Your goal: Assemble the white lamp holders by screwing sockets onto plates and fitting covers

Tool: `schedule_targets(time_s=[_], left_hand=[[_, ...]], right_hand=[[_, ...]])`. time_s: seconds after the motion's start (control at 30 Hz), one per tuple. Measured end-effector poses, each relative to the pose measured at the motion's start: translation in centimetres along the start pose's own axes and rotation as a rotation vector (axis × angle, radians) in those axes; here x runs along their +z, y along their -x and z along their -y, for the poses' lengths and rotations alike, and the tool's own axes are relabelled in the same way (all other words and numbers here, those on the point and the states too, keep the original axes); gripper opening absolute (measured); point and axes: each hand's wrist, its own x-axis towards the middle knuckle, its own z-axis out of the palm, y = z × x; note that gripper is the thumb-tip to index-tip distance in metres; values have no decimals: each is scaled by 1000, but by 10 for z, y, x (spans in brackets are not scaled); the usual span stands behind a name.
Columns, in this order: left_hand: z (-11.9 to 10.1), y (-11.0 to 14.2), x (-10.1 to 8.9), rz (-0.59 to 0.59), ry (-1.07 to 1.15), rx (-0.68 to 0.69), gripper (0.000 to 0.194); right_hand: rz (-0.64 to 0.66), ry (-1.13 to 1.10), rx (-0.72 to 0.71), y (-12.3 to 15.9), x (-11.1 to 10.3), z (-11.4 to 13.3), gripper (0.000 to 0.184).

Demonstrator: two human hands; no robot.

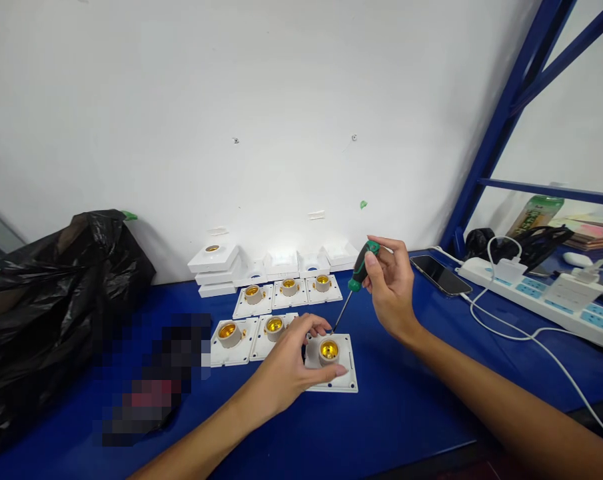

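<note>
A green-and-black screwdriver (360, 268) is gripped in my right hand (394, 293), tilted with its shaft pointing down and left. Its tip meets the far side of a white square lamp holder plate (348, 380) near the table's front. My left hand (291, 363) is curled around that lamp holder (328, 351), thumb on the near side and fingertips beside the screwdriver tip. Whether those fingertips pinch a screw is too small to tell. The holder's round socket has a gold-coloured threaded inside and faces up.
Several similar lamp holders (290, 288) lie in rows behind my left hand, with white box covers (216, 260) along the wall. A black plastic bag (81, 267) and a pixelated dark item (156, 387) are left. A phone (441, 275), power strip (521, 287) and white cables lie right.
</note>
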Motion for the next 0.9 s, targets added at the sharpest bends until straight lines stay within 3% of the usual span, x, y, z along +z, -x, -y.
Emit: schedule_targets(time_s=[0.3, 0.47, 0.9], left_hand=[[0, 0, 1, 65, -160, 63, 22], [-3, 4, 6, 26, -195, 49, 36], [-3, 5, 11, -41, -230, 52, 43]], right_hand=[[130, 37, -65, 7, 1, -1, 22], [199, 123, -160, 10, 0, -1, 23], [342, 213, -347, 18, 0, 3, 34]])
